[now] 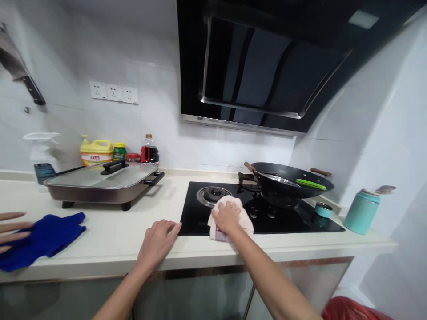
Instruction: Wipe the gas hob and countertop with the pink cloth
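Note:
My right hand (227,217) presses a pale pink cloth (245,220) onto the front left part of the black glass gas stove (195,226), with the fingers over the cloth. Just behind the cloth is the left burner (214,194), its pan support off. Beside the stove's left edge, my left hand (159,240) rests on the white countertop (116,226) with nothing in it; its thumb reaches out to the stove's corner and the other fingers are bent loosely. A dark wok (283,189) with a green-handled utensil (311,184) in it sits over the right burner.
At far left, another person's hand (13,229) lies over a blue cloth (50,231). An electric pan (96,193) with a glass lid stands behind, near a spray bottle (42,162). On the right are a teal flask (362,213) and its lid (323,210). A range hood (267,66) hangs above.

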A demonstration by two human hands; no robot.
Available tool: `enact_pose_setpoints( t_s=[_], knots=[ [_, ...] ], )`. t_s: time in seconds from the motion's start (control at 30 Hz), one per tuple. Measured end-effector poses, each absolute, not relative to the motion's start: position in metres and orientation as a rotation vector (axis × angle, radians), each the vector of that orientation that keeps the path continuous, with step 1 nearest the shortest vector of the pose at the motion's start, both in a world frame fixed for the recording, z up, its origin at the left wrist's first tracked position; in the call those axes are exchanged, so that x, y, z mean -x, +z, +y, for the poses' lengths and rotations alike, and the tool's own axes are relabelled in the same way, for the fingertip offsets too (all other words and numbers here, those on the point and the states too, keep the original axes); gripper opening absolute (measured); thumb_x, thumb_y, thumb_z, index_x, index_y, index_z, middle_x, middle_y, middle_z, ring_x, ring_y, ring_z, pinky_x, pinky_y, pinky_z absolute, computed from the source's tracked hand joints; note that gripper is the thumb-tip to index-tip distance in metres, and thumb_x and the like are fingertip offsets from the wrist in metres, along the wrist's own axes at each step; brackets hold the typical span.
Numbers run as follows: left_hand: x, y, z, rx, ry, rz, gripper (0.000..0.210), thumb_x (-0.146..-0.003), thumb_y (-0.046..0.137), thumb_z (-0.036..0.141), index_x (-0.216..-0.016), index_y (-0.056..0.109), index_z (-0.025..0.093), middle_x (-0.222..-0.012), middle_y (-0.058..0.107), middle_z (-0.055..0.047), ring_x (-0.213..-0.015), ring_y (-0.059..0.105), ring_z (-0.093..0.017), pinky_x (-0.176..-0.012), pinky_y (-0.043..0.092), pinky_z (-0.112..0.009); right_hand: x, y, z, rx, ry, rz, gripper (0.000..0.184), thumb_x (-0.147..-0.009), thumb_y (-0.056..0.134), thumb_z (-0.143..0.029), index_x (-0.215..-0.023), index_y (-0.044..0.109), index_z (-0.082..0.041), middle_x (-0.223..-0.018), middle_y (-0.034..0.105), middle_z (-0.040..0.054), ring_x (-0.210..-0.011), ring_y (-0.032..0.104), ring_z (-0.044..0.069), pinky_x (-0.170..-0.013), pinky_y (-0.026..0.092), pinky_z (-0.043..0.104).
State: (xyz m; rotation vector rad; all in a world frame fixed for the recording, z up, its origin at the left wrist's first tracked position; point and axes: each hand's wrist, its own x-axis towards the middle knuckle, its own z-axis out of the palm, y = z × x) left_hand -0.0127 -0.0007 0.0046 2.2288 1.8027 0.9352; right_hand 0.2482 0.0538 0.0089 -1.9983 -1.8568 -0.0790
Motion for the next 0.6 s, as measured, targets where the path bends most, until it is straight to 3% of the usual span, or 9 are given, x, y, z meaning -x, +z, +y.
enact_pose_setpoints(
  t_s=[0.13,0.2,0.3,0.37,0.47,0.6],
  knots=[
    [0.014,0.002,0.004,-2.268,0.942,1.821,0.051,-0.098,0.037,0.057,-0.092,0.076,0.026,-0.107,0.078,-0.007,-0.112,0.064,-0.031,-0.092,0.044,-0.04,-0.216,0.004,0.029,1.678,-0.015,-2.153,0.048,-0.105,0.032,-0.055,-0.139,0.059,-0.034,-0.159,0.046,0.0077,-0.144,0.039,0.031,-0.115,0.03,0.053],
    [0.016,0.001,0.005,-2.275,0.943,1.821,0.05,-0.098,0.037,0.056,-0.093,0.076,0.026,-0.106,0.078,-0.007,-0.111,0.065,-0.03,-0.092,0.044,-0.039,-0.212,0.005,0.024,1.527,0.073,-2.247,0.044,-0.105,0.037,-0.055,-0.139,0.058,-0.04,-0.164,0.04,0.0036,-0.147,0.035,0.029,-0.115,0.029,0.051],
    [0.017,0.001,0.005,-2.265,0.932,1.824,0.051,-0.098,0.036,0.056,-0.094,0.076,0.025,-0.106,0.078,-0.007,-0.111,0.065,-0.03,-0.092,0.044,-0.039,-0.233,0.01,0.024,1.569,0.156,-2.183,0.045,-0.096,0.056,-0.058,-0.134,0.062,-0.035,-0.166,0.034,0.0079,-0.15,0.031,0.033,-0.115,0.027,0.053],
    [0.018,0.003,0.003,-2.267,0.926,1.82,0.051,-0.098,0.035,0.055,-0.094,0.076,0.024,-0.107,0.078,-0.008,-0.111,0.065,-0.03,-0.093,0.045,-0.039,-0.261,0.013,0.021,1.677,0.112,-2.076,0.046,-0.092,0.062,-0.054,-0.129,0.063,-0.028,-0.157,0.044,0.0123,-0.144,0.037,0.033,-0.113,0.029,0.051],
    [0.018,0.005,0.003,-2.274,0.91,1.817,0.051,-0.098,0.035,0.054,-0.092,0.076,0.024,-0.107,0.077,-0.008,-0.111,0.065,-0.03,-0.093,0.044,-0.039,-0.313,0.007,0.003,1.713,0.01,-2.002,0.037,-0.093,0.06,-0.048,-0.118,0.063,-0.021,-0.135,0.059,0.013,-0.125,0.05,0.029,-0.106,0.036,0.045],
    [0.019,0.001,0.006,-2.292,0.906,1.802,0.05,-0.097,0.038,0.057,-0.092,0.076,0.026,-0.107,0.077,-0.007,-0.109,0.065,-0.029,-0.093,0.044,-0.039,-0.389,-0.015,-0.029,1.675,-0.204,-1.966,0.024,-0.093,0.055,-0.043,-0.102,0.062,-0.021,-0.12,0.065,0.0099,-0.106,0.055,0.026,-0.095,0.042,0.039]
  ],
)
